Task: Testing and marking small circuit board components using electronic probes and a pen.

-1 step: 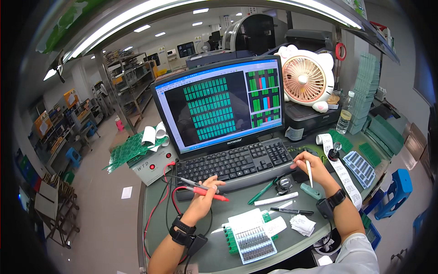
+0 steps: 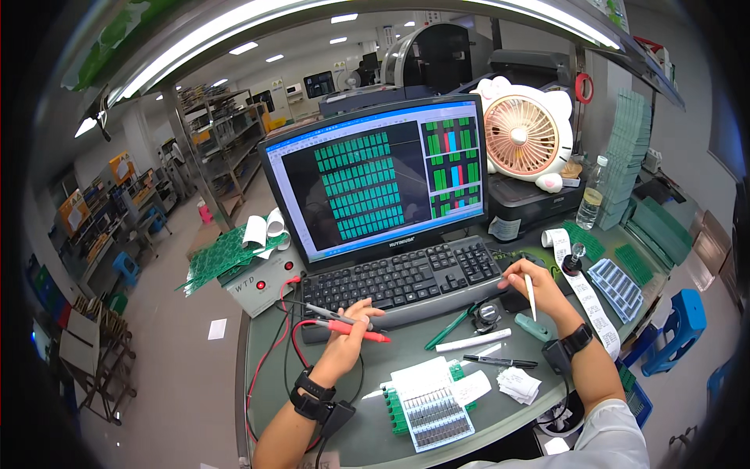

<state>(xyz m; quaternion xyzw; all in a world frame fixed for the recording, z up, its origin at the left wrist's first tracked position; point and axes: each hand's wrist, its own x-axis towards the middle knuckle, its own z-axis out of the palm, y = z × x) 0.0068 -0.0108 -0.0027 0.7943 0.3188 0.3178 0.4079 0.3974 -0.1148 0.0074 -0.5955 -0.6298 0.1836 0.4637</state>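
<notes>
My left hand [image 2: 348, 338] is closed around a red test probe [image 2: 367, 336], with a grey test probe [image 2: 337, 316] held alongside it. Its fingers reach over the front edge of the black keyboard [image 2: 406, 280]. Red and black leads run from the probes towards a grey box [image 2: 262, 291] left of the keyboard. At the keyboard's right end, my right hand [image 2: 535, 283] holds a slim white pen-like stick [image 2: 530, 294], tip downward. Just below my hands lie a green pen [image 2: 449, 332], a white pen [image 2: 473, 340] and a small dark round object [image 2: 487, 314].
A monitor [image 2: 375, 176] showing green blocks stands behind the keyboard, beside a white fan [image 2: 522, 133]. Near the front edge sit a component tray [image 2: 433, 422] on green boards, a black marker [image 2: 500, 361] and paper labels [image 2: 518, 386]. A bottle [image 2: 591, 195] stands back right.
</notes>
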